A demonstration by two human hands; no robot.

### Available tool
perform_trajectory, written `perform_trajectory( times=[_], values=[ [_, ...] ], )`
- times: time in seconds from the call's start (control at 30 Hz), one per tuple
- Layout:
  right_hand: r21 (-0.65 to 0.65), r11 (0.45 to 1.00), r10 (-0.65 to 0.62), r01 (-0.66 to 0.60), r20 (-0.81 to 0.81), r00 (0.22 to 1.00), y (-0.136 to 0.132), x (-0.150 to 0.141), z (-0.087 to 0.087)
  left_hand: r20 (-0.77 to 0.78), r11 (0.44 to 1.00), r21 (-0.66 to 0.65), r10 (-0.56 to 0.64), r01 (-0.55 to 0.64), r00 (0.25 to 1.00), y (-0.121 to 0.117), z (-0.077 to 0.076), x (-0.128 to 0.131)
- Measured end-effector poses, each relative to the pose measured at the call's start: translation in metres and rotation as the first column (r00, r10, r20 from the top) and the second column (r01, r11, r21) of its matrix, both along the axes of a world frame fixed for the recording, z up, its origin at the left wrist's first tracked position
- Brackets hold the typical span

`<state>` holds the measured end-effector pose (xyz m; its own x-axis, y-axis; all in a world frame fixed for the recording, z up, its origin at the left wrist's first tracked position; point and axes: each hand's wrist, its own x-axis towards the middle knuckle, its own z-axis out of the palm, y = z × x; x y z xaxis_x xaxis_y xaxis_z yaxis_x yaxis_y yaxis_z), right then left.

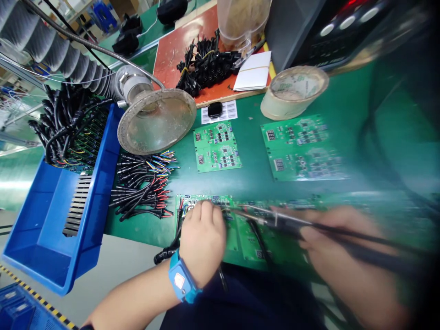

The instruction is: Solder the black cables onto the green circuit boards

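Observation:
My left hand, with a blue wrist strap, is closed on a green circuit board at the near edge of the green mat, its fingers pressed down by a black cable. My right hand is wrapped round a soldering iron whose tip points left toward that board. More green boards lie under the iron. The right side is blurred by motion.
A fume extractor funnel on a ribbed hose hangs over the mat. A blue bin holds boards and black cables. Loose wire harnesses, two board panels, a tape roll and connectors on a red board lie beyond.

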<state>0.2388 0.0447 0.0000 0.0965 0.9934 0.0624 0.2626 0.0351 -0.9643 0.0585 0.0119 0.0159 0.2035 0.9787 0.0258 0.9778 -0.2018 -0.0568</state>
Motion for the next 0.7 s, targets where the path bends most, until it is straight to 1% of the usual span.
perform_trajectory(
  times=[0.1, 0.23, 0.4, 0.47, 0.53, 0.63, 0.7],
  values=[
    [0.006, 0.998, -0.061, 0.061, 0.04, 0.997, 0.0006, 0.0016, -0.0005, -0.011, 1.0, -0.026, 0.001, -0.001, 1.0, -0.001, 0.0002, 0.0001],
    [0.033, 0.999, -0.039, 0.036, 0.092, 0.995, 0.0022, -0.0005, 0.0014, -0.015, 0.999, -0.032, -0.003, 0.003, 1.0, -0.002, -0.0006, -0.0003],
    [0.018, 1.0, 0.0, -0.001, 0.051, 0.999, 0.0025, -0.003, 0.0043, -0.011, 1.0, 0.016, -0.003, 0.003, 1.0, -0.0017, -0.0012, 0.0],
    [0.008, 1.0, -0.019, 0.019, 0.049, 0.999, 0.0025, -0.0025, 0.0039, -0.006, 1.0, 0.024, -0.004, 0.004, 1.0, -0.0016, -0.0013, 0.0002],
    [-0.025, 0.998, -0.062, 0.063, 0.009, 0.998, 0.0026, -0.0021, 0.0027, -0.006, 1.0, 0.024, -0.003, 0.003, 1.0, -0.0018, -0.0014, 0.0003],
    [-0.113, 0.986, -0.135, 0.119, -0.142, 0.981, 0.003, -0.0024, 0.0002, -0.02, 1.0, 0.007, -0.007, 0.007, 1.0, -0.0023, -0.0016, 0.0005],
    [-0.172, 0.977, -0.161, 0.126, -0.205, 0.965, 0.0028, -0.0012, -0.0018, -0.026, 1.0, -0.008, -0.012, 0.011, 1.0, -0.0026, -0.0017, 0.0004]
  ],
)
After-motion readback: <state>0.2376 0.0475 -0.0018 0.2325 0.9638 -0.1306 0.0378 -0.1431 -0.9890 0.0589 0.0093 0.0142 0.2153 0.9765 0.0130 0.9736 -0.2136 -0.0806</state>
